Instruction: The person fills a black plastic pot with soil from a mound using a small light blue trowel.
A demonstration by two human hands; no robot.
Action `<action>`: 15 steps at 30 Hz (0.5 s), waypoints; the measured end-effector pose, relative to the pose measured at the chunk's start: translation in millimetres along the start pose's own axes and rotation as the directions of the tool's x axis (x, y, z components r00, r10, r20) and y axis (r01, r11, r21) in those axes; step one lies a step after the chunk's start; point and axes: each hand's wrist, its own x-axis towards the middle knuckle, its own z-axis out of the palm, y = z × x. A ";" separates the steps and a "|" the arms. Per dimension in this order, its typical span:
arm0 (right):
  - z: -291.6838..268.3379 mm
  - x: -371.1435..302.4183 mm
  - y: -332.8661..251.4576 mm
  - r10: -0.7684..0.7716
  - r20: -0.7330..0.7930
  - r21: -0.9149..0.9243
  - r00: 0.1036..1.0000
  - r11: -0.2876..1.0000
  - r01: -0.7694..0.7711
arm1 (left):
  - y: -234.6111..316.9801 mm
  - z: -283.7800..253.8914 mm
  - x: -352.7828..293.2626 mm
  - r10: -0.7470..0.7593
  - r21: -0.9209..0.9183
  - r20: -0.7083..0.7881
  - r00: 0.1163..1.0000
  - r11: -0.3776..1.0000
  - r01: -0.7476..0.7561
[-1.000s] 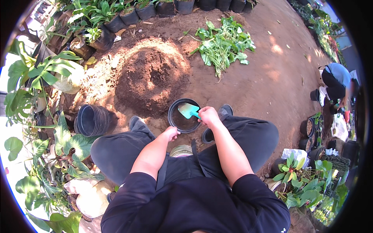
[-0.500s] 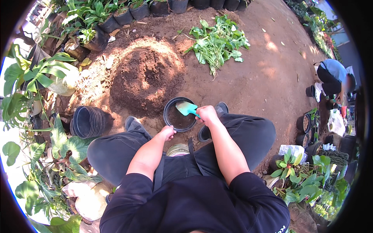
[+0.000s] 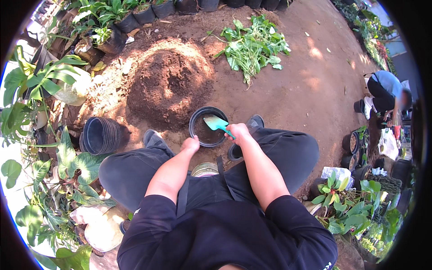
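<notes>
Between my knees is a round black plastic pot point(image 3: 195, 116), with dark soil point(image 3: 206, 135) inside. My left hand point(image 3: 191, 144) grips its near left rim, fingers closed. In my right hand point(image 3: 238, 131) is the handle of a turquoise hand trowel point(image 3: 218, 123), its blade tilted over the pot's opening and dusted with soil. Just beyond the pot rises a mound of reddish-brown soil point(image 3: 168, 85) with a hollow in its top.
A stack of black pots point(image 3: 101, 136) lies on its side at left. Uprooted leafy cuttings point(image 3: 254, 47) are heaped on the bare ground point(image 3: 297, 99) beyond. Potted plants point(image 3: 144, 15) line the far edge. At far right a person point(image 3: 384, 90) bends over near more pots.
The pot has shifted slightly away from me, with my left hand moving along with it. My right hand and the trowel have moved only a little.
</notes>
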 end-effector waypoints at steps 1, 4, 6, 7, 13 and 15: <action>3.2 -5.2 -3.5 -0.022 0.019 -0.001 1.000 1.000 0.022 | -4.0 -9.7 2.8 -0.030 -0.027 -0.056 0.998 0.999 0.028; 12.3 -24.9 -11.1 -0.119 0.071 -0.035 0.990 0.992 0.122 | -19.1 -19.5 18.9 0.055 -0.068 -0.054 0.997 0.996 -0.058; 13.8 -9.2 -2.4 -0.079 0.043 -0.075 0.996 0.994 0.082 | -10.0 -20.0 17.7 0.041 -0.232 0.101 0.994 0.973 -0.017; 17.1 -5.7 -0.5 -0.062 0.037 -0.097 0.997 0.993 0.065 | -15.5 -18.7 22.8 0.124 -0.103 0.051 0.991 0.988 -0.118; 18.7 -8.9 -5.0 -0.162 0.077 -0.222 0.984 0.959 0.176 | -23.5 -4.0 15.1 0.157 -0.131 0.101 0.982 0.981 -0.143; 16.6 -4.7 -0.5 -0.184 0.085 -0.302 0.979 0.932 0.201 | -17.7 -0.3 2.5 0.155 -0.239 0.120 0.980 0.963 -0.123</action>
